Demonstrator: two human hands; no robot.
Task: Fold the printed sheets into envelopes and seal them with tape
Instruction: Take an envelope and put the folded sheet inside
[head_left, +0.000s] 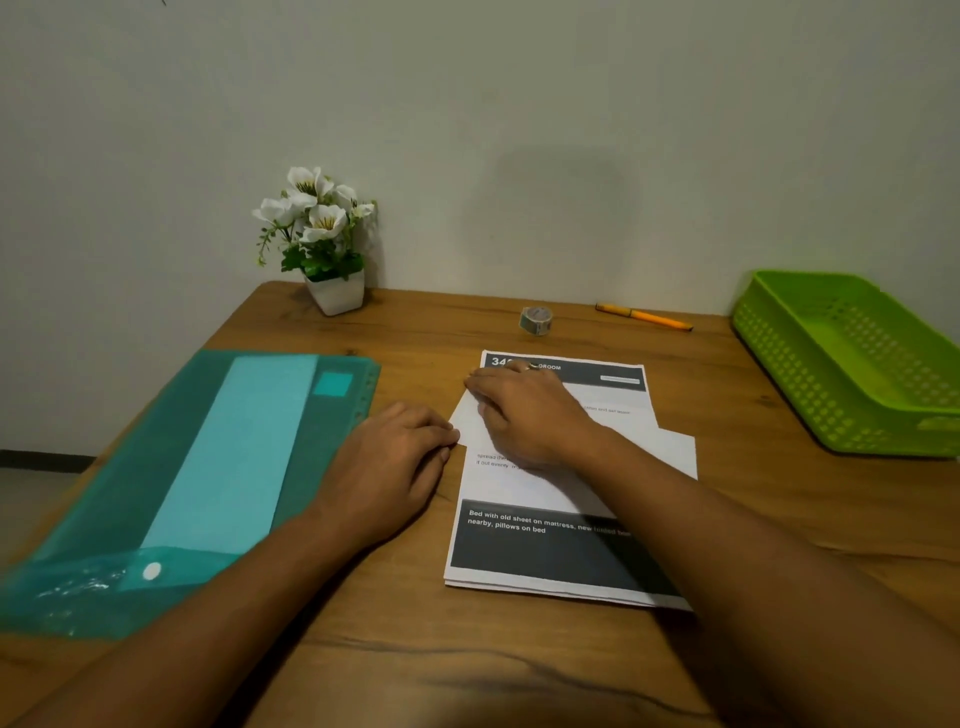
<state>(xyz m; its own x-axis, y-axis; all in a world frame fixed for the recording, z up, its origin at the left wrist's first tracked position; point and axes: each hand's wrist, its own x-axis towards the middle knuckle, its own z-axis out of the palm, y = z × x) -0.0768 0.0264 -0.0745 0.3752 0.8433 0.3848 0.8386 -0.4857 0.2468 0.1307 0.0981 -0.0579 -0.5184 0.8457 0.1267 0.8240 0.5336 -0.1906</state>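
The printed sheets (545, 551) lie in a stack on the counter (467, 675) straight in front of me. Their long axis runs away from me, leaning slightly right at the near end. The dark header band is at the far end and the dark caption block is nearest me. A white folded sheet (670, 452) lies crosswise over the middle of the stack, and its right end sticks out past the stack's right edge.

My right grip (524, 410) lies flat on the folded sheet's upper left part, fingers straight and pressing down, holding nothing. My left grip (395, 462) rests on the counter just beside the stack's left edge. Its fingers are bent and their tips touch the fold's left corner. I cannot tell whether they pinch the paper or only touch it.

The counter is brown wood grain. A teal plastic folder (171, 467) lies to my left, and a green basket (779, 358) sits at the far right. A tape roll (536, 319) and an orange pen (644, 316) lie beyond the sheets. A white pot of white flowers (332, 291) stands against the plain pale wall (519, 104).
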